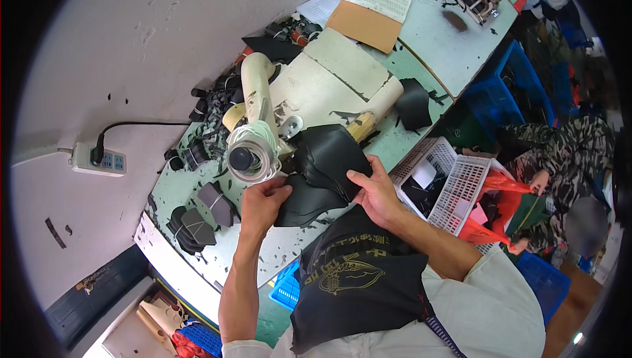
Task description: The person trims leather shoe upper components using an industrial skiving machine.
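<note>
A fanned stack of thin black leather-like pieces lies before me at the front of a cream machine. My left hand is closed, thumb and fingers pinching the left edge of the lower black pieces. On the other side my right hand grips the right edge of the stack, thumb on top and fingers partly hidden beneath. The machine's curved arm ends in a round head with pale cord wound about it, just beyond my left hand.
Tied bundles of dark pieces lie at the table's left. Black scraps pile against the wall. At right stands a white basket beside a person in camouflage holding a red bag. Blue crates stand beyond.
</note>
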Demonstrator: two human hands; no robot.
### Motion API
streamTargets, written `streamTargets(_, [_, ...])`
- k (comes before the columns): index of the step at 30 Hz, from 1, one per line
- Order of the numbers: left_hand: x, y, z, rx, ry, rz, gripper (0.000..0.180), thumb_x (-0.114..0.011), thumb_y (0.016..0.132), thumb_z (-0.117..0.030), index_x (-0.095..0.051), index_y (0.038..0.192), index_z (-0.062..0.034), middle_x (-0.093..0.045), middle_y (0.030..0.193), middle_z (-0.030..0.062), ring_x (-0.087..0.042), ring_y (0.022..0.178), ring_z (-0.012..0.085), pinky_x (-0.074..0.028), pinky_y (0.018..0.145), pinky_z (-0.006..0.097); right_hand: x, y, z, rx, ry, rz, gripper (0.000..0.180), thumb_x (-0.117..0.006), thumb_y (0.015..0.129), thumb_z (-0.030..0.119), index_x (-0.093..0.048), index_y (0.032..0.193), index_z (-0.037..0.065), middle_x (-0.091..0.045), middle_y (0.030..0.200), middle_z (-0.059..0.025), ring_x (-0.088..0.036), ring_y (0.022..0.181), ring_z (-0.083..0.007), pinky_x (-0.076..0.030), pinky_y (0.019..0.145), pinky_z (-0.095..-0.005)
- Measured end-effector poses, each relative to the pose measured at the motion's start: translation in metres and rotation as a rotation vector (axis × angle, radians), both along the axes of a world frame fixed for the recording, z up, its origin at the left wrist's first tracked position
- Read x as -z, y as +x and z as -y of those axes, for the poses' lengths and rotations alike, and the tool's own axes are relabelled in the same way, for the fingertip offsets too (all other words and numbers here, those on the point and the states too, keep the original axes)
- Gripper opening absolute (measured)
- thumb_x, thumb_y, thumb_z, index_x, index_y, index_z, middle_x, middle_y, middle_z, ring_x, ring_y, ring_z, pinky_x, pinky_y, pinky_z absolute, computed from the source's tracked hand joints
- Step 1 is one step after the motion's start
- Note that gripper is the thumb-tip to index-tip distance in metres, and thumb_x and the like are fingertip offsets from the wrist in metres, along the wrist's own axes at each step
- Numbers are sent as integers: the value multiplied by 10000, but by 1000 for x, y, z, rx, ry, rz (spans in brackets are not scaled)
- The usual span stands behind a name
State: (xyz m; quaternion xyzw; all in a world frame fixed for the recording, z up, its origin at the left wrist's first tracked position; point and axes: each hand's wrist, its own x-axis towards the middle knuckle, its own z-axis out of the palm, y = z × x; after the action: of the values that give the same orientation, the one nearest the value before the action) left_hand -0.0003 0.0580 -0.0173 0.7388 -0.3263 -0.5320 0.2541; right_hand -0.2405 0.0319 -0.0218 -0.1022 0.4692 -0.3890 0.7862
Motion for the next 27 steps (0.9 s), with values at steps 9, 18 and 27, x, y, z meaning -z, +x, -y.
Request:
streamTargets(9, [-4,-8,4,-110,-96,-153,232,-725,802,-117,-681,960,47,-685,802,60,-605,705,99,-476,670,233,2,-6,3,27,-22,-23,385,-597,889,42,-392,1209,105,-562,1128,-82,-599,992,-175,-527,820,-353])
streamTargets(18, [-10,-16,19,129,-126,294,201,-734,789,-105,-694,930,32,-668,732,54,-597,690,89,-472,641,243,-1,-8,4,26,-41,-24,363,-591,892,51,-396,1194,100,-566,1118,-76,-605,987,-179,-533,790,-348])
streamTargets(27, [-16,-16,14,7,-8,100,153,-666,835,-86,-656,906,49,-646,692,69,-552,489,106,-441,401,262,-1,-5,-4,62,-69,-16,353,-585,882,10,-411,1177,97,-565,1116,-76,-607,988,-177,-542,815,-361])
